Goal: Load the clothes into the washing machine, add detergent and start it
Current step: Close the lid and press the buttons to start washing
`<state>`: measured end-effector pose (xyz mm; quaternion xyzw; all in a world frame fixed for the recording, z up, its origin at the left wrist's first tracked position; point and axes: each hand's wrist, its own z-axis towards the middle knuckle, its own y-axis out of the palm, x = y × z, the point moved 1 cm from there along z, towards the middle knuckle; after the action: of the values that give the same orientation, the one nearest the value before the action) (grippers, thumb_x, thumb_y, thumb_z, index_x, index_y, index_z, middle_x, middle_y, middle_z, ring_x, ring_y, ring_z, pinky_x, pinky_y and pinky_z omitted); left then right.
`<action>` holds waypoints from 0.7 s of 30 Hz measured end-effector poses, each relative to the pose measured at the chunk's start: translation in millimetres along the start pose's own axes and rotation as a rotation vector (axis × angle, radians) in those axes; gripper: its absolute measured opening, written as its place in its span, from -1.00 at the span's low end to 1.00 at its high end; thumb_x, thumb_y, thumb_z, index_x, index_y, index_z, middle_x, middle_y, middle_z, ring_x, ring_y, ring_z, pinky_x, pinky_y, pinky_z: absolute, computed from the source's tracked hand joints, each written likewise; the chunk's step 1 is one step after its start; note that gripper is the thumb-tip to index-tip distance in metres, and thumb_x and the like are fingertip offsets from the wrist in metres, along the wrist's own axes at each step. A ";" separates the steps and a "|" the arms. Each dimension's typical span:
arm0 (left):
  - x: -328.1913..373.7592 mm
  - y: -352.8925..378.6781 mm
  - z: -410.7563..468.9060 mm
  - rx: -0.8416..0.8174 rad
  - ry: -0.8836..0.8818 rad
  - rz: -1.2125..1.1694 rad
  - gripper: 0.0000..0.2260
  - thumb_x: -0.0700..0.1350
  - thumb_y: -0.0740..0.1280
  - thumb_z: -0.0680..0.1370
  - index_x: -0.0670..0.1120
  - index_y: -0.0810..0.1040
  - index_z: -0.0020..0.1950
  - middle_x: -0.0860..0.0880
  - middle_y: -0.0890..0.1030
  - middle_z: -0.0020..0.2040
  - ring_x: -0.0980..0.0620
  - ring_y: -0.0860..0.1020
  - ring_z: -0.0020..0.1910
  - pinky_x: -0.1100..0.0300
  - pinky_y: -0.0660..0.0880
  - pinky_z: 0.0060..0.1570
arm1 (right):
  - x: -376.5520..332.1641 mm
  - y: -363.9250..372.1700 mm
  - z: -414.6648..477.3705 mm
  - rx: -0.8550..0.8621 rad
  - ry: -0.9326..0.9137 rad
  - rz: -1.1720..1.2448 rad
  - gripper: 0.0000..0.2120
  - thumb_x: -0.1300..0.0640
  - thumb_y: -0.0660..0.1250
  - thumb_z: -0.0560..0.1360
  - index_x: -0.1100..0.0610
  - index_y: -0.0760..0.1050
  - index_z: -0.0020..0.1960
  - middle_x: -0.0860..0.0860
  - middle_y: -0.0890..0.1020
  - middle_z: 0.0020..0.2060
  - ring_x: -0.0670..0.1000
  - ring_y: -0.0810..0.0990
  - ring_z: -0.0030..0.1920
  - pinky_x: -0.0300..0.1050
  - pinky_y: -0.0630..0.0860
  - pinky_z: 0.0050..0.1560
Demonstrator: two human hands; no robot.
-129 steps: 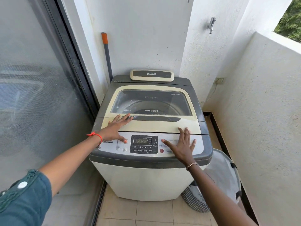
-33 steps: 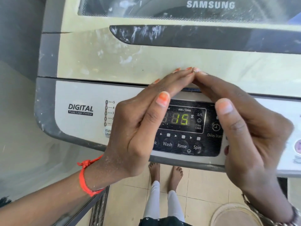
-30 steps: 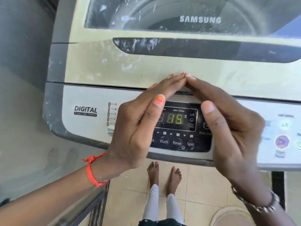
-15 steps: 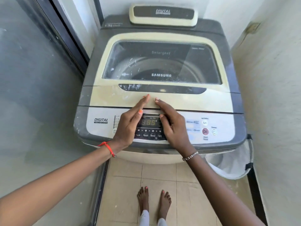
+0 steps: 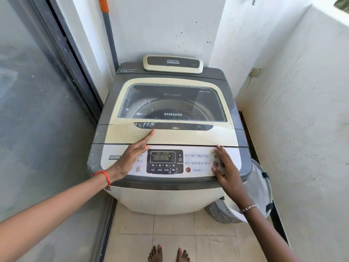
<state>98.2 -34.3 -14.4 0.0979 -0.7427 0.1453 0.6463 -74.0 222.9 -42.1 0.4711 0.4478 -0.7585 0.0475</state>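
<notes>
A grey and cream top-load washing machine (image 5: 170, 197) stands in the corner with its glass lid (image 5: 171, 103) down. The control panel's display (image 5: 162, 157) is lit. My left hand (image 5: 132, 156) lies flat over the panel's left end, fingers stretched onto the lid's front strip. My right hand (image 5: 225, 167) rests flat on the panel's right end, over the start and power buttons. Both hands hold nothing. No clothes or detergent show; the drum looks dark through the lid.
A mesh laundry basket (image 5: 260, 188) leans between the machine and the right wall (image 5: 302, 129). A glass sliding door (image 5: 37, 120) runs along the left. An orange-tipped pole (image 5: 108, 31) stands behind the machine. My bare feet (image 5: 168, 253) are on the tiled floor.
My hands were cupped together around the display; they have parted, left to the panel's left end, right to its right end. My head has pulled back and up.
</notes>
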 end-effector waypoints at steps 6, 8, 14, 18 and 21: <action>-1.9 -2.0 -1.8 -0.012 -0.016 -0.032 -0.45 0.18 0.21 0.39 0.24 0.27 0.39 0.35 0.24 0.40 0.42 0.14 0.39 0.41 0.06 0.31 | -0.6 -10.3 -7.7 0.077 0.146 0.130 -0.55 0.25 0.34 0.48 0.06 0.37 0.34 -0.08 0.40 0.36 -0.12 0.33 0.37 -0.14 0.27 0.40; -1.7 -0.6 -1.8 -0.003 -0.023 -0.060 -0.45 0.18 0.22 0.39 0.22 0.27 0.40 0.31 0.23 0.43 0.37 0.14 0.42 0.41 0.06 0.31 | -3.3 -7.0 -7.5 0.122 0.203 0.216 -0.58 0.17 0.35 0.48 0.04 0.39 0.32 -0.11 0.43 0.32 -0.15 0.36 0.33 -0.15 0.31 0.37; -3.7 -0.6 -1.3 0.025 -0.030 -0.078 -0.56 0.00 0.15 0.51 0.18 0.27 0.40 0.33 0.27 0.39 0.40 0.17 0.40 0.61 0.17 0.20 | -7.5 3.1 -3.8 0.249 0.270 0.272 -0.59 0.20 0.37 0.46 0.07 0.43 0.29 -0.11 0.46 0.27 -0.10 0.39 0.29 -0.09 0.36 0.35; -4.1 -0.5 -1.0 0.038 -0.031 -0.086 -0.57 -0.02 0.14 0.52 0.18 0.28 0.39 0.36 0.30 0.36 0.41 0.19 0.38 0.63 0.18 0.19 | -8.4 4.4 -1.3 0.274 0.278 0.287 -0.57 0.26 0.38 0.45 0.08 0.43 0.29 -0.12 0.46 0.26 -0.11 0.40 0.28 -0.16 0.33 0.33; -4.2 0.3 -1.6 0.050 -0.019 -0.084 -0.57 -0.01 0.16 0.51 0.16 0.29 0.40 0.34 0.30 0.37 0.42 0.20 0.38 0.60 0.19 0.20 | -8.4 4.6 -0.2 0.273 0.291 0.307 -0.56 0.28 0.38 0.44 0.05 0.43 0.28 -0.14 0.45 0.25 -0.11 0.39 0.28 -0.21 0.31 0.30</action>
<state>100.1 -33.6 -18.4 0.1466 -0.7403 0.1353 0.6420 -66.9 217.4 -38.7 0.6396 0.2667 -0.7202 0.0330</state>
